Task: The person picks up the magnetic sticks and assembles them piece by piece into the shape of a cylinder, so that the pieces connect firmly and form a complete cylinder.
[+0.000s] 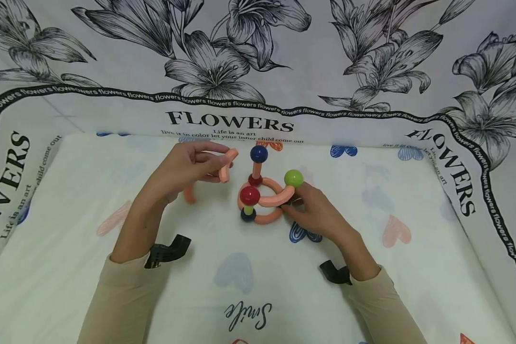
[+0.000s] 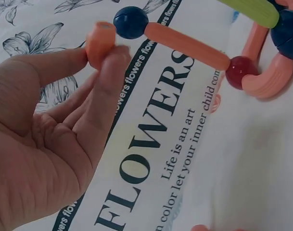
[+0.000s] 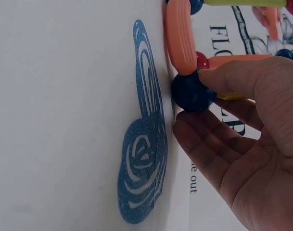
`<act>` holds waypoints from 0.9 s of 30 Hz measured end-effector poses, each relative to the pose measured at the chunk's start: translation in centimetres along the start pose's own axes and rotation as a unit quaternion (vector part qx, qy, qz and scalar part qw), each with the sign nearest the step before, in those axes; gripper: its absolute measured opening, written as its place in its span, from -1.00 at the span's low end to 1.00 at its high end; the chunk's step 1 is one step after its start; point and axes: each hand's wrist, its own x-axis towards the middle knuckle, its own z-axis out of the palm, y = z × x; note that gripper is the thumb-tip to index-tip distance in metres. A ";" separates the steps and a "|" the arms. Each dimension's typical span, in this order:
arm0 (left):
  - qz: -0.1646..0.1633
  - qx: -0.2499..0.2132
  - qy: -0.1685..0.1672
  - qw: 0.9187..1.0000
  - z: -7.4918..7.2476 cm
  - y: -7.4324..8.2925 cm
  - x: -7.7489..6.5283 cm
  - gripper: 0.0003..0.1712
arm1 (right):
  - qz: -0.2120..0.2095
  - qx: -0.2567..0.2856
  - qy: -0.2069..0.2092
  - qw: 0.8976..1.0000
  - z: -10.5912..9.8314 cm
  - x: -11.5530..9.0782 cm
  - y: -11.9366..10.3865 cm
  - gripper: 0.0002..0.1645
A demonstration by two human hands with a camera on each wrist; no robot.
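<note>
In the head view, my left hand (image 1: 182, 167) pinches a curved orange rod (image 1: 229, 165) between thumb and fingers. Close by stands a ball-and-rod toy structure with a ring of curved orange rods (image 1: 267, 218) at its base. A blue ball (image 1: 259, 154) tops one upright orange rod, and a red ball (image 1: 250, 195) tops a short green one. From the red ball a curved orange rod (image 1: 277, 198) reaches a lime-green ball (image 1: 294, 178). My right hand (image 1: 316, 210) pinches a dark blue ball (image 3: 192, 92) of the ring, best seen in the right wrist view.
Another curved orange piece (image 1: 189, 195) lies on the cloth, partly hidden by my left hand. The white cloth (image 1: 189, 286) carries printed hearts and butterflies. Its patterned border (image 1: 232, 122) with lettering and flowers rises at the back.
</note>
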 end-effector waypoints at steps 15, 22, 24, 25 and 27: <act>0.011 -0.042 -0.038 0.998 0.7 -0.2 0.7 -0.45 | -0.013 0.001 -0.004 1.000 -0.3 0.2 -0.2 -0.63; 0.009 -0.041 -0.022 0.999 1.2 -0.5 0.9 -0.47 | 0.000 0.000 -0.009 1.000 -0.4 0.2 -0.2 -0.62; 0.009 -0.040 -0.023 0.999 1.5 -0.6 1.0 -0.47 | 0.001 0.002 -0.011 1.000 -0.3 0.1 -0.2 -0.61; 0.009 -0.038 -0.024 0.999 1.5 -0.7 1.0 -0.47 | 0.001 0.003 -0.011 1.000 -0.3 0.0 -0.1 -0.61; 0.011 -0.034 -0.027 0.999 1.7 -0.7 0.9 -0.46 | 0.002 0.007 -0.011 1.000 -0.3 -0.1 -0.1 -0.60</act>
